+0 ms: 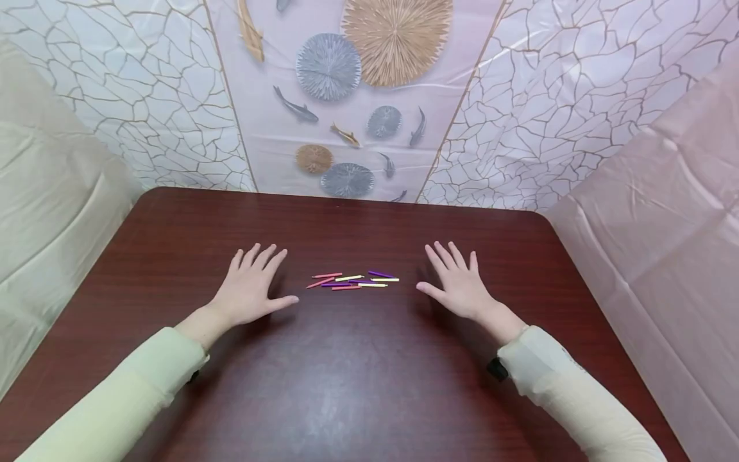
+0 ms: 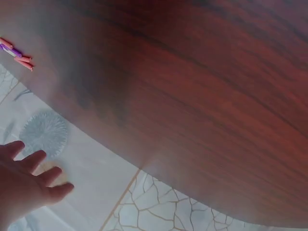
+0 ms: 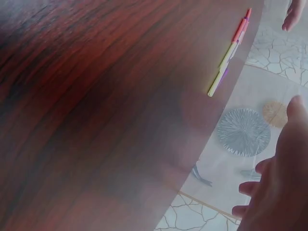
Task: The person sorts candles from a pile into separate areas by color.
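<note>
Several short coloured pencils lie in a loose, partly overlapping cluster near the middle of the table (image 1: 352, 366). Among them are a red pencil (image 1: 346, 288), a yellow pencil (image 1: 385, 280) and a purple pencil (image 1: 381, 274). To the left of the cluster, my left hand (image 1: 245, 289) is held with fingers spread and thumb pointing toward the pencils, holding nothing. On the other side my right hand (image 1: 462, 289) mirrors it, fingers spread and also holding nothing. Both hands are apart from the pencils, with shadows on the wood beside them.
A patterned cloth (image 1: 392, 160) with fish and round leaf prints hangs behind the table's far edge. Pale quilted fabric borders the left side (image 1: 52, 212) and the right side (image 1: 652, 256). Dark bands (image 1: 498, 369) show at the sleeve cuffs.
</note>
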`<action>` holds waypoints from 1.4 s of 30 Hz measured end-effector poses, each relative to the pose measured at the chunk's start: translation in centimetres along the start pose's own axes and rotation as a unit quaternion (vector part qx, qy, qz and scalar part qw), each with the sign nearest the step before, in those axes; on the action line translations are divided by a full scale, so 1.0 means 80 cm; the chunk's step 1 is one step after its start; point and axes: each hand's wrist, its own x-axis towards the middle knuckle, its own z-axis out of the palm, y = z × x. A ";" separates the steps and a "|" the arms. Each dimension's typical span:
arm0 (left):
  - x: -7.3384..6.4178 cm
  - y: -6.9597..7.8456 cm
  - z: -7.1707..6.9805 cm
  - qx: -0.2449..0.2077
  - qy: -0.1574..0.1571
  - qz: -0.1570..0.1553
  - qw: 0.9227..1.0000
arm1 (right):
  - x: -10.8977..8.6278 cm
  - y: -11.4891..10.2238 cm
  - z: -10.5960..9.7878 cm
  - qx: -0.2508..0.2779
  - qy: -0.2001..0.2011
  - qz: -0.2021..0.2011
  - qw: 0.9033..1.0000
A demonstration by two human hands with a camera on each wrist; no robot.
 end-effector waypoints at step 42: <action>0.062 0.030 0.057 -0.318 -0.011 -0.063 0.946 | 0.079 -0.038 0.043 0.170 -0.025 0.020 0.985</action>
